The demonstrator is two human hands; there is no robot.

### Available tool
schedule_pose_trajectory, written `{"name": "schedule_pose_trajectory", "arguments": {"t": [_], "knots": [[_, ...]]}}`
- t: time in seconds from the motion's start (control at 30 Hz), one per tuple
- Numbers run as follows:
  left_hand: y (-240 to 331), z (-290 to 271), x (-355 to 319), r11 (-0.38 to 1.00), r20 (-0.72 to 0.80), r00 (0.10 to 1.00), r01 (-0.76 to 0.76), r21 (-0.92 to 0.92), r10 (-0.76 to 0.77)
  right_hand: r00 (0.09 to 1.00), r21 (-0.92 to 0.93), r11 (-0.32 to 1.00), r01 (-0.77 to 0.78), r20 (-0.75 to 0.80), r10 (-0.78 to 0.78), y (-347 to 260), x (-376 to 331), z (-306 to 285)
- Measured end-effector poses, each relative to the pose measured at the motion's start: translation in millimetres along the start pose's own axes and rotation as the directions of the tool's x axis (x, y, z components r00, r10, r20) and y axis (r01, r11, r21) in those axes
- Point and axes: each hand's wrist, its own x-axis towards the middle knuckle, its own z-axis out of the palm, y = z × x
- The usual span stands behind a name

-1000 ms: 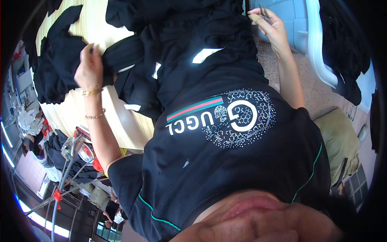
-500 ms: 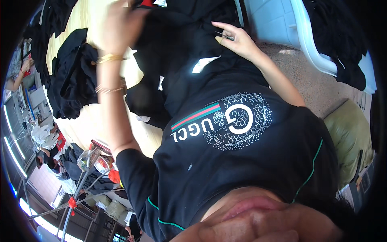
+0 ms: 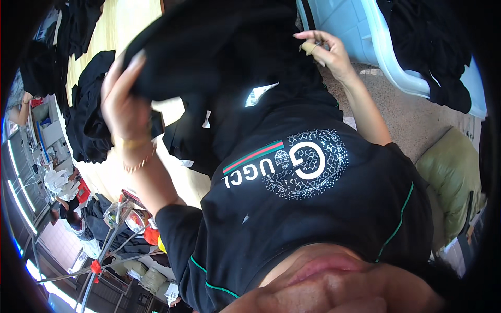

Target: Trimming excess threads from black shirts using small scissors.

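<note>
Two hands work one black garment (image 3: 219, 52) lifted above the tabletop (image 3: 125, 31): left hand (image 3: 122, 104) has its grip clamped on a fold, right hand (image 3: 326, 52) pinches the cloth's edge, likely mid-inspection, so turning it needs a firm hold.

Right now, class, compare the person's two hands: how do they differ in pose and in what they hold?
The left hand is raised with its back to the camera, fingers bunched into the black garment; the right hand reaches further out, pinching a small object between its fingertips. The left wrist wears gold bracelets; the right wrist is bare. Both are at the same black garment.
</note>
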Motion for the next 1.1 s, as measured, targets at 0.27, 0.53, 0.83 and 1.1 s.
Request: {"name": "schedule_pose_trajectory", "arguments": {"t": [0.27, 0.53, 0.83, 1.1], "knots": [[91.7, -35.1, -192.6, 0.987, -0.329, 0.943, 0.103, 0.123, -0.057, 0.991, 0.04, 0.99, 0.136, -0.007, -0.136, -7.1, 29.7, 0.5], [36.9, -78.0, -211.1, 0.088, -0.676, 0.657, 0.692, 0.716, 0.335, 0.984, -0.024, 0.996, 0.085, 0.156, -0.08, -2.3, 37.9, 31.2], [-51.4, 16.3, -63.7, -0.194, -0.179, 0.889, 0.281, 0.94, 0.421, 0.961, -0.081, 0.985, 0.149, 0.246, -0.126, -14.5, 41.5, 61.2], [-69.7, 10.3, -95.4, 0.071, -0.406, 0.865, 0.404, 0.912, 0.295, 0.807, -0.232, 0.934, 0.272, 0.583, -0.09, -49.5, 46.9, 125.1]]}}
